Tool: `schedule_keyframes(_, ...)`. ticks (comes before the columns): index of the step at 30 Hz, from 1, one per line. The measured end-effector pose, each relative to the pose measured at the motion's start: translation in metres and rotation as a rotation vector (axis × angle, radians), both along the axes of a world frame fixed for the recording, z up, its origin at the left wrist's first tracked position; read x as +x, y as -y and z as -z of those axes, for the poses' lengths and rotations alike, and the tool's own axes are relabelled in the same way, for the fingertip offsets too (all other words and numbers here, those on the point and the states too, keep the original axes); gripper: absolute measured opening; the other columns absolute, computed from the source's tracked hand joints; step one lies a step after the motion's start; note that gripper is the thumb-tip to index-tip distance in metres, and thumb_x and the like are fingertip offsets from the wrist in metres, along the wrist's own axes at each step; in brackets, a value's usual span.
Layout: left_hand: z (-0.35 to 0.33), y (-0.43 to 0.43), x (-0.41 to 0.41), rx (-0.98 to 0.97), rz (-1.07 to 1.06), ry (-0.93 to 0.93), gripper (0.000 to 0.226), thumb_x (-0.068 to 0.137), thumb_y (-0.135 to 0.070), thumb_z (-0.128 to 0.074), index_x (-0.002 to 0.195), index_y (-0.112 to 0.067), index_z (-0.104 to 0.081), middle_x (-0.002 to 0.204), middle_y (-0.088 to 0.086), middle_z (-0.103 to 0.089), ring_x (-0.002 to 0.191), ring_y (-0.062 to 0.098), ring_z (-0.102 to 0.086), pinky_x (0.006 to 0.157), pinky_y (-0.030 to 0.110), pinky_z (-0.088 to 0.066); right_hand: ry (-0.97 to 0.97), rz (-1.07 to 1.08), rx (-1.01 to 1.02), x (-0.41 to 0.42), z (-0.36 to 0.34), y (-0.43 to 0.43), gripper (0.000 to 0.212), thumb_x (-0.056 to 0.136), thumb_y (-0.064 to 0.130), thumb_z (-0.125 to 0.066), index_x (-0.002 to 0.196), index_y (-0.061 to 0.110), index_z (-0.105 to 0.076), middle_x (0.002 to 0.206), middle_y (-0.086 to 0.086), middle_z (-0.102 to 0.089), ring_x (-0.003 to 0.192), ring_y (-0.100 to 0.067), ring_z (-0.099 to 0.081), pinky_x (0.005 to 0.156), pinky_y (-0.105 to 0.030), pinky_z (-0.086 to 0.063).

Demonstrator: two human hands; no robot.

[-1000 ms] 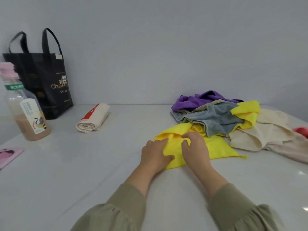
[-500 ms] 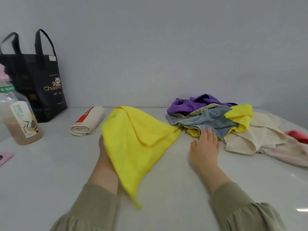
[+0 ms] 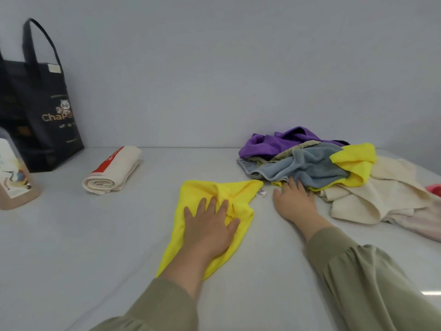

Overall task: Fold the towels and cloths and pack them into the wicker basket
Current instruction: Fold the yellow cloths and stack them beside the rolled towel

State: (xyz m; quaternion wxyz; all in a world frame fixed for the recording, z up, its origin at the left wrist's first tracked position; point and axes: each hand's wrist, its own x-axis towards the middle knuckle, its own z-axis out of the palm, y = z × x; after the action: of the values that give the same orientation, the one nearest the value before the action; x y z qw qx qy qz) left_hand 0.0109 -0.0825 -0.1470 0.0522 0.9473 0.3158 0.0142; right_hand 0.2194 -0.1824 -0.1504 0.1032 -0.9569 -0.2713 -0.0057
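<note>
- Yellow cloth (image 3: 200, 192) lies bunched and creased on the desk (image 3: 95, 235), in front of the person and left of the cloth pile (image 3: 310, 166), just apart from it.
- Left hand (image 3: 210, 225): no closed grip, fingers spread flat, pressing on the yellow cloth.
- Right hand (image 3: 293, 201): open grip, flat on the desk, fingertips touching the pile's near edge.
- Wicker basket: not in view.
- Risk: cloth is twisted under the palm, so smoothing one-handed likely locks wrinkles into a crooked fold.
- Risk: the smooth desk may let the cloth slide when pushed.
- Risk: the right hand may drag several tangled cloths out together.
- Writing: black tote bag (image 3: 40, 111) shows gold "ChaPa", rest cut off; smaller lines unreadable.
- Bottle (image 3: 14, 180) label: crane picture, text too small.
- Rolled cream cloth (image 3: 112, 173): red band, print unreadable.
- Corner tag (image 3: 261, 192): unreadable.
</note>
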Motion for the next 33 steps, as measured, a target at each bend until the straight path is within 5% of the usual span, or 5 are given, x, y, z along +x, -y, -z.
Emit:
schedule_keyframes(11,0.003,-0.017,0.023,0.017,0.015,0.03,0.063,0.096,-0.061,-0.016,0.152,-0.035,-0.003,0.161,-0.006,0.002,0.148,0.019,0.005,0.116,0.053,-0.001,0.038,0.152,0.048,0.066,-0.002,-0.04,0.064,0.097,0.042,-0.017,0.153,0.014,-0.004,0.161,-0.004,0.0,0.148,-0.021,0.001,0.116,-0.054,-0.001)
schedule_keyframes(19,-0.002,-0.018,0.023,-0.007,0.082,0.142,0.053,0.097,-0.054,-0.032,0.145,-0.035,-0.031,0.157,-0.009,-0.022,0.146,0.016,-0.011,0.117,0.048,-0.009,0.257,0.162,0.156,0.029,0.002,-0.032,0.041,0.096,0.027,-0.035,0.127,0.005,-0.051,0.138,-0.015,-0.044,0.123,-0.033,-0.042,0.103,-0.042,-0.031)
schedule_keyframes(26,-0.013,0.001,-0.003,-0.471,0.126,0.565,0.016,0.088,-0.023,-0.063,0.084,-0.014,-0.076,0.087,0.0,-0.07,0.085,0.015,-0.061,0.08,0.028,-0.047,-0.158,-0.082,0.763,-0.041,-0.008,-0.002,0.036,0.092,0.002,-0.039,0.12,0.008,-0.06,0.124,-0.015,-0.058,0.116,-0.029,-0.05,0.088,-0.028,-0.037)
schedule_keyframes(30,-0.021,0.015,-0.022,-0.667,0.137,0.58,0.023,0.087,-0.021,-0.066,0.065,-0.022,-0.074,0.06,-0.009,-0.065,0.058,0.001,-0.051,0.06,0.016,-0.038,-0.279,-0.269,0.671,-0.078,-0.009,0.015,0.056,0.082,-0.011,-0.042,0.128,0.016,-0.057,0.132,-0.012,-0.053,0.122,-0.026,-0.048,0.093,-0.023,-0.035)
schedule_keyframes(33,-0.025,0.022,-0.037,-0.819,0.154,0.658,0.028,0.086,-0.014,-0.067,0.059,-0.021,-0.07,0.056,-0.014,-0.064,0.06,-0.007,-0.053,0.064,0.008,-0.039,-0.145,-0.333,0.32,-0.09,-0.007,0.025,0.052,0.089,0.009,-0.051,0.138,0.026,-0.047,0.138,-0.004,-0.048,0.13,-0.024,-0.039,0.11,-0.037,-0.025)
